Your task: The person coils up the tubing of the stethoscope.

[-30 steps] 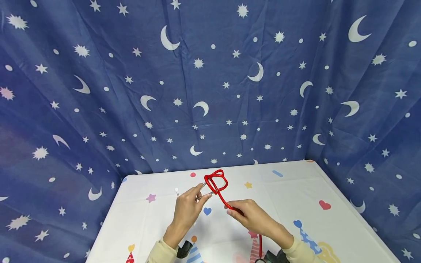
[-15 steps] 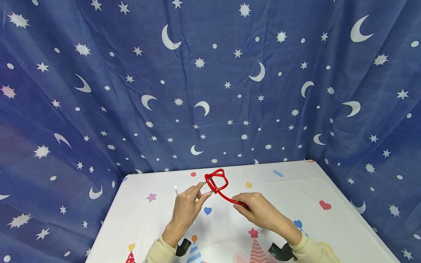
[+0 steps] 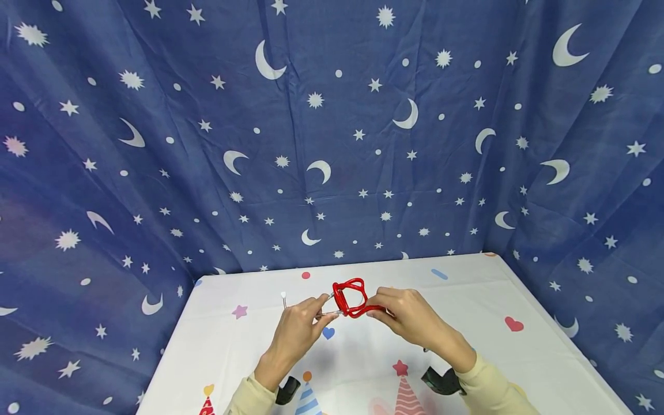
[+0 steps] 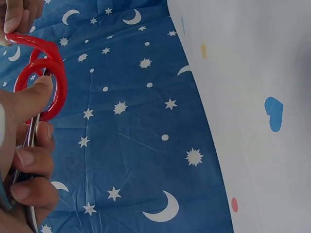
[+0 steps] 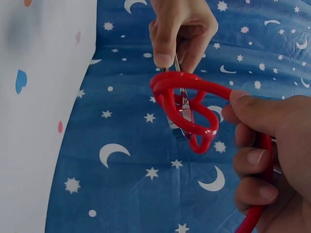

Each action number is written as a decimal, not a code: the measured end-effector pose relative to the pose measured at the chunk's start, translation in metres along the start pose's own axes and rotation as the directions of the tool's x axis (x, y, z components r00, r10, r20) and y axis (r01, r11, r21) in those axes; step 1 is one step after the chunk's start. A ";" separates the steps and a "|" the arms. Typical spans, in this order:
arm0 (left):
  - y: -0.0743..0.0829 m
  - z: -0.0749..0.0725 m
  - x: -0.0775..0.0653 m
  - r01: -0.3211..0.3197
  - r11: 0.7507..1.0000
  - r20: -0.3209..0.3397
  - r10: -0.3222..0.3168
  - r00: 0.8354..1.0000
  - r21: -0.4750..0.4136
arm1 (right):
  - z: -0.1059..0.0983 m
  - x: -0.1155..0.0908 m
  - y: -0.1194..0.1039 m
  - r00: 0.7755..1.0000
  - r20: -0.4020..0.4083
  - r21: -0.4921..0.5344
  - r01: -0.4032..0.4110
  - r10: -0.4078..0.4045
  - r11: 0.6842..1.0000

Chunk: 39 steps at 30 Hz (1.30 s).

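Observation:
A stethoscope with red tubing [image 3: 339,300] is held above the table between both hands. My left hand [image 3: 297,329] grips its metal ear tubes [image 4: 32,128], thumb on one side and fingers curled round the other. A white ear tip [image 3: 283,295] sticks up behind the knuckles. The red tubing is looped around the far part of the metal tubes, as the right wrist view shows. My right hand [image 3: 410,316] pinches the tubing's free run between thumb and index finger, close to the loops; more tubing [image 5: 253,213] passes through its curled fingers. The chest piece cannot be made out.
A white table cloth [image 3: 358,351] printed with party hats, hearts and stars lies below the hands. Behind and on both sides hangs a blue curtain [image 3: 332,144] with moons and stars. Black straps [image 3: 442,381] sit at both wrists.
My right hand first drew the tubing right and a little up, then came in close to the loops. The loops and left hand shifted slightly right. The length hanging below the right hand left view.

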<state>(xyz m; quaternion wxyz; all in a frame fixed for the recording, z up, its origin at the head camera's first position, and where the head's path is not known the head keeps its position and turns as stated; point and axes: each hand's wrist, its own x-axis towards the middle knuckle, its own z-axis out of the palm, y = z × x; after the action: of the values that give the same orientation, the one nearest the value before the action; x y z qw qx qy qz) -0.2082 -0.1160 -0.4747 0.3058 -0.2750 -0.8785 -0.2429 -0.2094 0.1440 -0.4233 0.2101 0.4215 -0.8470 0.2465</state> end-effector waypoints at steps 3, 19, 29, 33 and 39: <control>0.001 -0.001 -0.001 0.001 1.000 0.034 0.000 0.999 -0.021 | 0.000 0.003 0.002 0.999 -0.031 -0.004 0.017 -0.017 1.000; 0.010 -0.008 -0.003 -0.173 0.985 0.093 0.173 0.981 -0.008 | 0.002 0.008 0.010 0.994 -0.095 0.082 0.067 -0.059 0.994; 0.012 -0.009 -0.002 -0.267 0.963 0.115 0.270 0.956 -0.034 | 0.005 0.011 0.014 0.994 -0.081 0.150 0.090 -0.079 0.985; 0.012 -0.010 -0.004 -0.287 0.957 0.132 0.290 0.948 -0.044 | 0.005 0.011 0.015 0.997 -0.046 0.219 0.077 -0.068 0.973; 0.012 -0.012 -0.005 -0.332 0.942 0.115 0.336 0.935 -0.054 | 0.004 0.011 0.020 0.997 0.031 0.363 0.054 -0.069 0.930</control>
<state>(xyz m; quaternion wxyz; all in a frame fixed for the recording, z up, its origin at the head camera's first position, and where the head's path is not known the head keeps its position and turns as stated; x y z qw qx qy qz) -0.1925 -0.1161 -0.4669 0.2834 -0.4398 -0.8320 -0.1848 -0.2324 0.1459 -0.4251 0.1181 0.4845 -0.7778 0.3825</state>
